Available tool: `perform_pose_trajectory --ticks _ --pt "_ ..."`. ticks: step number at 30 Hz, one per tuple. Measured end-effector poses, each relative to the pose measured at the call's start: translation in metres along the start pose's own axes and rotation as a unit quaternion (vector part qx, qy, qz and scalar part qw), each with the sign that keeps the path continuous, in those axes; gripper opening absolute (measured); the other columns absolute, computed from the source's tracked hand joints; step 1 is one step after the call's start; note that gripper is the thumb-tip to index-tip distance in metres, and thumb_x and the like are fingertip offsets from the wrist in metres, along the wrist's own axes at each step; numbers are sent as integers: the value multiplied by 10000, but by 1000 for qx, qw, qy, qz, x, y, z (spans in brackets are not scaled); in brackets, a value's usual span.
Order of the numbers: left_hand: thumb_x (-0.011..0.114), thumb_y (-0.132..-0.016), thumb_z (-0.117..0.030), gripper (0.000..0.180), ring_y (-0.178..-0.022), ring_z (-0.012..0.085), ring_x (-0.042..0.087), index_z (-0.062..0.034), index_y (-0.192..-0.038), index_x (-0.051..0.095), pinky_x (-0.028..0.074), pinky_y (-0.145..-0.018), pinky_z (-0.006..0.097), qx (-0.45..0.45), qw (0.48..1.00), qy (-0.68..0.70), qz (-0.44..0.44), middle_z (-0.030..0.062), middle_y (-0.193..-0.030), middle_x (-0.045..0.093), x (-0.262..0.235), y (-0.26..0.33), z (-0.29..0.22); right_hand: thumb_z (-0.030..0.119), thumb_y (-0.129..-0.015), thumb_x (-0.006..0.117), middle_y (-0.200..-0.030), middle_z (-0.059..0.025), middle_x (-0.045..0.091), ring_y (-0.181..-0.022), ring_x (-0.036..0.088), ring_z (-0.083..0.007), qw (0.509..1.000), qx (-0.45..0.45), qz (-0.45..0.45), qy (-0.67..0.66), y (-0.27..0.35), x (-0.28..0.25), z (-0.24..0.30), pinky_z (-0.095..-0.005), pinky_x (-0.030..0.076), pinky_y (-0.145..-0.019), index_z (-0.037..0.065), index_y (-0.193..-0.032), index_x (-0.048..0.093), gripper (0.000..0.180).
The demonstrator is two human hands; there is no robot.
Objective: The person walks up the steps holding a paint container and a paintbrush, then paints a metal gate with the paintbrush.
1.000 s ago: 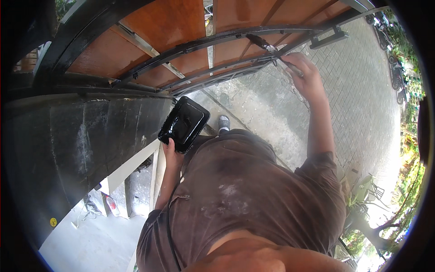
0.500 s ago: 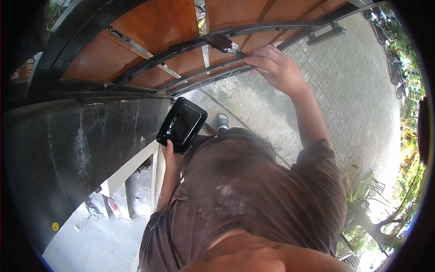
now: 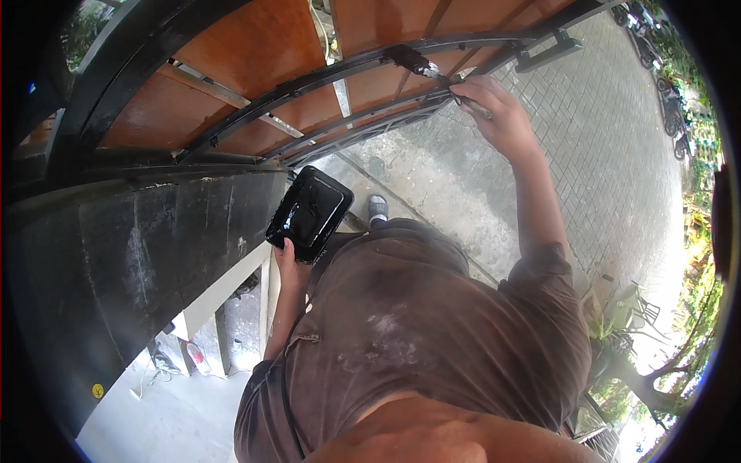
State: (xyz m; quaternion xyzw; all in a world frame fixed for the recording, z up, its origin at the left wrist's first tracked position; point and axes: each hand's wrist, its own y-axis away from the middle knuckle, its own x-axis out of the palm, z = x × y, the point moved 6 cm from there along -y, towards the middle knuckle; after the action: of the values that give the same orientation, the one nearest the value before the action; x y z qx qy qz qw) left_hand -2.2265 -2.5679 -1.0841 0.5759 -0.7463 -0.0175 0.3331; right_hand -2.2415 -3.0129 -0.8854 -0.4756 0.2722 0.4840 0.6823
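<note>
While the right hand (image 3: 498,116) stretches out toward one o'clock, its fingers are pinched around the handle of a paintbrush (image 3: 432,71), and the dark bristle end lies against a black metal bar (image 3: 309,85) of the gate. Orange-brown panels (image 3: 255,46) fill the gate between those bars. Down near the centre, at about ten o'clock from the person's chest, the left hand (image 3: 292,262) grips the near edge of a black paint tray (image 3: 310,212), fingers curled under it, thumb side hidden. The tray is tilted, glossy with black paint inside. Just beside it at three o'clock, a grey shoe (image 3: 377,208) stands on the concrete. The brown shirt (image 3: 432,332) fills the lower frame. Off at nine o'clock runs a dark painted wall (image 3: 131,270); brick paving (image 3: 617,139) spreads out at two o'clock.
</note>
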Motion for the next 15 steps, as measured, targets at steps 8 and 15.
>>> perform_pose_trajectory --ticks 8,15 --pt "505 -1036 -391 596 -1325 312 517 -45 -1488 326 455 -1084 464 -12 1000 -25 -2 165 -1455 475 8 0 -1 131 -847 738 -1131 -85 676 -1050 643 -307 999 41 -25 -23 16 -11 -21 -399 535 -873 142 -1179 682 337" --pt "489 -1045 -369 571 -1318 306 518 -41 -1484 330 456 -1075 458 -17 999 -28 -1 166 -1445 482 12 -2 2 90 -841 742 -1142 -93 673 -1041 652 -310 995 78 -56 -16 36 -15 -47 -388 529 -880 126 -1176 680 342"
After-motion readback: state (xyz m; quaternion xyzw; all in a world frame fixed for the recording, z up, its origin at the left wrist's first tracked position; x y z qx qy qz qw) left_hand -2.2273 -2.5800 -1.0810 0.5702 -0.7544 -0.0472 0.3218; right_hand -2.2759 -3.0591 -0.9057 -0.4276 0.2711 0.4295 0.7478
